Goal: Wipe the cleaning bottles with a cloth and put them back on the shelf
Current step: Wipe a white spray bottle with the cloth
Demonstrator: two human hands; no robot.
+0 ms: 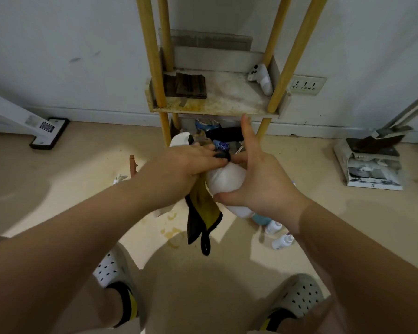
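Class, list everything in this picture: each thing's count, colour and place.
white bottle: one, white, held before the shelf
cloth: one, yellow and black, pressed on the white bottle
shelf: one, white tray, yellow poles, against the wall
folded cloth: one, dark, shelf's left
controller: one, white, shelf's right
small bottles: two, white, floor under right arm
wall socket: one, pale, right of shelf
clogs: two, white, on the feet
left hand: one, grips the cloth
right hand: one, holds the white bottle

Smooth white plastic bottle, yellow-black fabric cloth, stained matt shelf
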